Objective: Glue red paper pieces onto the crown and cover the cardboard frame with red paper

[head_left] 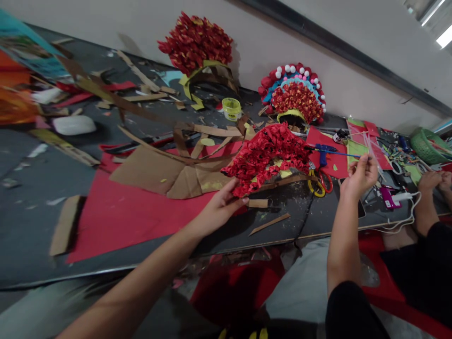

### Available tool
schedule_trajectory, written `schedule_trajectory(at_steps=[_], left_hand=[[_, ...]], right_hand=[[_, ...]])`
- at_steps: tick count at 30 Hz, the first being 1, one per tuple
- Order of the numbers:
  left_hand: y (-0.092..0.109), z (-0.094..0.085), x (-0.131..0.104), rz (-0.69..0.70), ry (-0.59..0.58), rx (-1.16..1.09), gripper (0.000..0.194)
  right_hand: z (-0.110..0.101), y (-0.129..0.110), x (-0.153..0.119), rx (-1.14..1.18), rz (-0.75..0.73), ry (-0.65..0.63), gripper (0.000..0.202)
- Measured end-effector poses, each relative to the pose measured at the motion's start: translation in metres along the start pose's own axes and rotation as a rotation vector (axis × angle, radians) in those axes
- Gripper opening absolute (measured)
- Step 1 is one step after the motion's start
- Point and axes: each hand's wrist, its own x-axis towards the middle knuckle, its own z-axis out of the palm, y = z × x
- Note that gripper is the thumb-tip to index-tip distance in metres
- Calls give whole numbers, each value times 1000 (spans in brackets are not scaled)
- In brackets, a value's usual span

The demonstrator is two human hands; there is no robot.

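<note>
My left hand (226, 205) has its fingers and thumb closed on the lower left edge of a curved red paper-flower piece (271, 150). The piece is held over the table, with small dark spots and yellow showing on it. To the right, my right hand (363, 174) pinches a thin blue stick (341, 153). The stick's dark tip meets the right end of the flower piece. Scissors with yellow and red handles (317, 183) and a blue glue gun (323, 154) lie close by, between the flower piece and my right hand.
Cardboard (155, 174) and red sheets (137, 212) cover the middle of the table (28, 188). Two decorated headpieces (201, 44) stand by the wall. A yellow tub (231, 109), a small bottle (340, 136) and a green basket (429, 145) are behind. Another person's hands (432, 181) are at right.
</note>
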Motion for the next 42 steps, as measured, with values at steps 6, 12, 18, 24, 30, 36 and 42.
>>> schedule_trajectory(at_steps=[6, 12, 18, 24, 30, 36, 42], left_hand=[[7, 2, -3, -5, 3, 19, 62], [19, 5, -7, -6, -1, 8, 72], [24, 6, -7, -2, -59, 21, 72], [24, 6, -6, -7, -48, 9, 75], [24, 6, -6, 15, -60, 10, 69], [20, 5, -6, 10, -24, 35, 84], [19, 6, -5, 24, -45, 39, 93]], right_hand=[[2, -3, -10, -153, -152, -1, 31], [3, -10, -24, -255, -370, -19, 25], [3, -22, -27, -256, -393, 34, 21], [3, -37, -28, -146, -346, 22, 23], [-5, -27, -28, -218, -403, -158, 20], [-10, -23, -27, -426, -735, -356, 10], [-8, -29, -26, -368, -1039, -327, 17]])
